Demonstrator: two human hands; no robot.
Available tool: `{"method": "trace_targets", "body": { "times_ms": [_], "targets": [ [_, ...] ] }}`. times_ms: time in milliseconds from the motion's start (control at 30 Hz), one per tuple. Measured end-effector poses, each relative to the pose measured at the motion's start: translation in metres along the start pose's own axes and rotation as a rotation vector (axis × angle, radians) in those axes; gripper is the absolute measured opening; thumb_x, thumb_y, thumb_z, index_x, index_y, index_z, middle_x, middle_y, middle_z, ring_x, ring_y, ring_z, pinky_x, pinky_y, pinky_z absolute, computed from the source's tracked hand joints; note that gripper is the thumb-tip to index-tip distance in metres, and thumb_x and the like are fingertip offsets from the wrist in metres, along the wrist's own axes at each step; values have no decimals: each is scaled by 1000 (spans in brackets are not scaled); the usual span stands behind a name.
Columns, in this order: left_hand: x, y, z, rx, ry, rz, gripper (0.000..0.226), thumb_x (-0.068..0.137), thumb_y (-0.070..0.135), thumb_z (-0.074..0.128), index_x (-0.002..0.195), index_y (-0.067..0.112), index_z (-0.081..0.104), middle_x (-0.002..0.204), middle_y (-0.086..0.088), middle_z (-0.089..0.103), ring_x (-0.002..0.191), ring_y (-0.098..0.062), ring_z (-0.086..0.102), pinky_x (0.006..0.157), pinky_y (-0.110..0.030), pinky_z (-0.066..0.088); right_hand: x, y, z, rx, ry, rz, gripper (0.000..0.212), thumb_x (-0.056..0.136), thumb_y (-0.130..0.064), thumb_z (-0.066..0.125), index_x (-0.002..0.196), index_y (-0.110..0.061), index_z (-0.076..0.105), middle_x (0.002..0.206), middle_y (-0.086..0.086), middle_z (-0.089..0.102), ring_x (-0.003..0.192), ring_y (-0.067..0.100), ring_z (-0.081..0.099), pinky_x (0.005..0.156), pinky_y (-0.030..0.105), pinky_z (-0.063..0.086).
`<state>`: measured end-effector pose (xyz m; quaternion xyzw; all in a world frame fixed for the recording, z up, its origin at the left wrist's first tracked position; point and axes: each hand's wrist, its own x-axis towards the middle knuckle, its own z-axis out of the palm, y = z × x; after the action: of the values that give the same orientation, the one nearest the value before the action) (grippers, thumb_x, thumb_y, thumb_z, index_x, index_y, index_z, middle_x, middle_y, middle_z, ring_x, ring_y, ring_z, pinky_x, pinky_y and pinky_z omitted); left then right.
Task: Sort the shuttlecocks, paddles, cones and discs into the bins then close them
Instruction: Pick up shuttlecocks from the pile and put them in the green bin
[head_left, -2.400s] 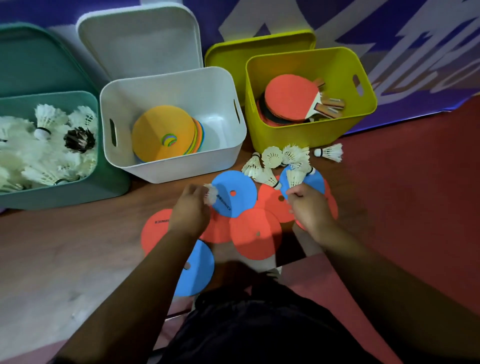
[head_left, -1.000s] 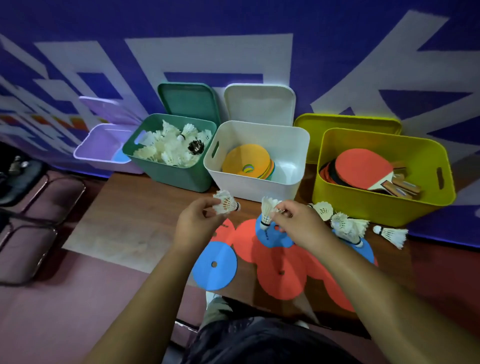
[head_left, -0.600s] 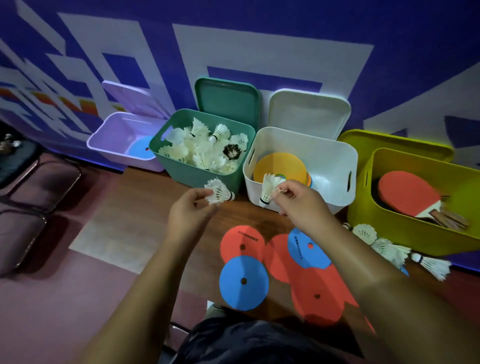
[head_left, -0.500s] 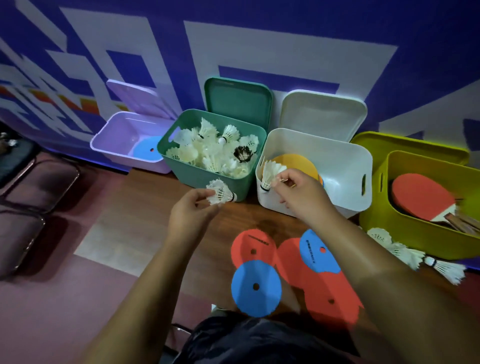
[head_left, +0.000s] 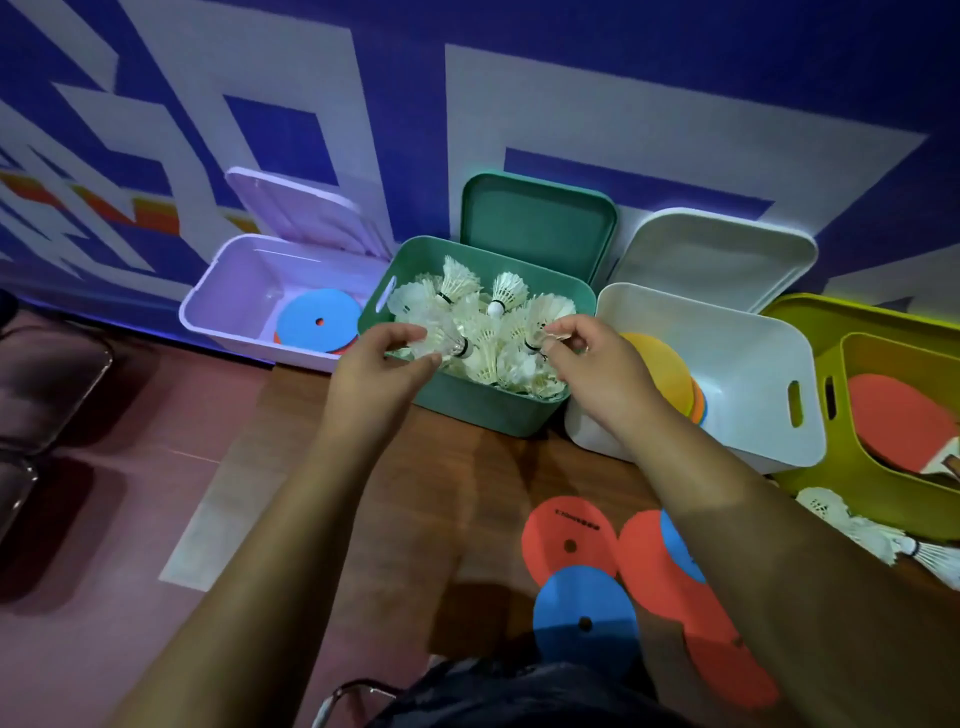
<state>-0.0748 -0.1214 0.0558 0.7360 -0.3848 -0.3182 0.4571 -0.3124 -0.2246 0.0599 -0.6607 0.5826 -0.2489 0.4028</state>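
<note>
Over green bin (head_left: 483, 410): left hand (head_left: 382, 364) pinching a shuttlecock (head_left: 444, 338), right hand (head_left: 592, 364) pinching second shuttlecock (head_left: 535, 325), both just above the pile (head_left: 488, 364)

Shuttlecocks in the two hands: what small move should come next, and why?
Probably let both drop now. The left hand pinches the left shuttlecock and the right hand pinches the right shuttlecock, both above the green bin, which already holds a pile of shuttlecocks.
</note>
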Motion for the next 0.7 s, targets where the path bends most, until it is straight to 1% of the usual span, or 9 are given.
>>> {"method": "trace_targets", "body": {
  "times_ms": [100,133,200,267,333,433,500,567,700],
  "targets": [
    [25,9,-6,-19,18,-7,31,83,39,80,113,33,73,103,10,73,88,-20,72,89,-44,61,7,5,5,-92,-131,94,41,96,-37,69,136,-33,63,98,-10,72,89,19,74,87,37,57],
    [34,11,-7,-18,25,-3,32,83,39,80,113,33,72,104,9,73,91,-20,72,90,-44,61,7,8,6,-127,-120,106,40,96,-36,68,135,-33,64,101,-7,73,93,20,73,90,37,57],
    [50,15,-10,21,48,15,33,85,41,79,115,32,71,105,10,72,93,-18,71,91,-44,60,4,14,4,-125,-84,136,29,97,-32,66,125,-32,70,94,-10,71,93,19,74,88,36,57],
    [63,13,-14,99,73,34,35,84,48,75,116,33,69,105,11,71,87,-17,70,87,-47,62,-2,18,2,-108,-100,171,20,99,-29,65,117,-29,73,86,-13,68,82,14,75,77,33,57],
    [73,10,-17,207,91,57,37,84,50,71,116,34,68,106,5,71,81,-22,71,85,-45,62,-7,25,1,-87,-116,182,14,100,-27,64,108,-28,75,84,-12,70,70,8,74,70,33,57],
    [82,-1,-19,390,91,100,40,86,46,68,122,27,67,112,0,69,92,-27,71,85,-33,51,-13,32,4,-47,-101,193,11,100,-26,64,98,-27,75,77,-14,72,63,4,71,69,34,56],
    [84,-8,-20,469,60,90,43,87,40,69,126,21,66,121,-4,62,106,-27,65,88,-36,46,-13,35,7,-17,-113,206,11,99,-26,65,96,-26,75,71,-17,70,63,7,70,70,38,57],
    [82,-16,-19,526,6,95,47,87,34,70,131,19,64,127,-9,55,116,-33,58,93,-41,47,-12,33,11,-21,-136,200,11,100,-27,65,95,-26,75,74,-15,71,66,10,73,71,40,59],
    [80,-25,-17,509,-31,68,51,85,26,71,135,21,61,129,-12,51,113,-35,57,93,-39,47,-7,24,16,-40,-167,163,11,101,-29,65,96,-29,75,85,-8,73,73,12,75,63,30,52]
  ]
}}
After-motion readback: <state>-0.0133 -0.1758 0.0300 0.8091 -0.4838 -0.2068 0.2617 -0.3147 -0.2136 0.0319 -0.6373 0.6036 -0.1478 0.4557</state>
